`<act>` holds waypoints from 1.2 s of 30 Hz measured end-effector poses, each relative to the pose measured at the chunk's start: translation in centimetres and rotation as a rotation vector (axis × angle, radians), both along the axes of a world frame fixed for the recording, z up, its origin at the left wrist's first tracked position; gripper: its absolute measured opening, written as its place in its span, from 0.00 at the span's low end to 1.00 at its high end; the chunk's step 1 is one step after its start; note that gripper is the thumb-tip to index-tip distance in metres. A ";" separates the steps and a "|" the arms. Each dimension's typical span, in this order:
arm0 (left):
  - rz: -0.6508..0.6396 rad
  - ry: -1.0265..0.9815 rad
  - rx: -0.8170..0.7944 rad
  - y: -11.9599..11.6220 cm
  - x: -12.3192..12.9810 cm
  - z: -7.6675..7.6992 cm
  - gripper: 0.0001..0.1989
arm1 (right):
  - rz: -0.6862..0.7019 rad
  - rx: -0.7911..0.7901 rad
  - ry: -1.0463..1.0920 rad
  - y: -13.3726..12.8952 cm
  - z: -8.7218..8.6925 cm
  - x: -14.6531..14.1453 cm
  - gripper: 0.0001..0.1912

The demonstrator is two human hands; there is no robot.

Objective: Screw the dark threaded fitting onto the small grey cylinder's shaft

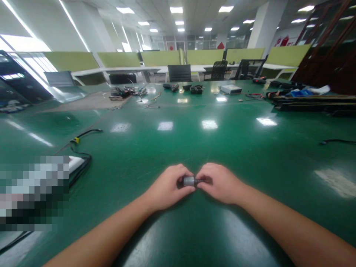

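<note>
A small silver cylinder (189,181) with dark ends lies level between my two hands, low over the green tabletop. My left hand (170,187) is closed around its left part, thumb below and fingers above. On the other side, my right hand (218,182) pinches a thin dark piece (200,181) that extends from the cylinder's right end. The cylinder's exact kind is too small and blurred to make out, and my fingers cover both of its ends.
A pixelated box-like thing (33,189) and black cables (83,167) lie at left. Across the far part of the table (178,144) are tools and parts (191,88), a white box (230,89) and a dark stack (311,102). A cable (338,141) lies at right.
</note>
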State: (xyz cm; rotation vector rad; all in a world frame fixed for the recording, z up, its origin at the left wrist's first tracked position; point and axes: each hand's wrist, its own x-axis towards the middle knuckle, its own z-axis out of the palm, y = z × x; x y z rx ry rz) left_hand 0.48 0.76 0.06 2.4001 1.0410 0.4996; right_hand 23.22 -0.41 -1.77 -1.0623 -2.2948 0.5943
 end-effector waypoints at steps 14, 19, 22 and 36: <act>-0.008 0.003 -0.007 0.0 -0.2 -0.2 0.09 | 0.009 0.005 -0.025 -0.2 0.5 0.4 0.03; -0.016 0.002 -0.009 0.0 -0.2 -0.1 0.09 | 0.010 -0.004 -0.030 -0.2 0.4 0.5 0.03; -0.014 0.017 -0.009 0.0 -0.3 -0.1 0.10 | 0.001 -0.008 -0.027 -0.2 0.3 0.5 0.04; -0.006 0.013 -0.008 0.0 -0.3 -0.1 0.10 | -0.023 0.012 -0.078 -0.1 0.4 1.2 0.04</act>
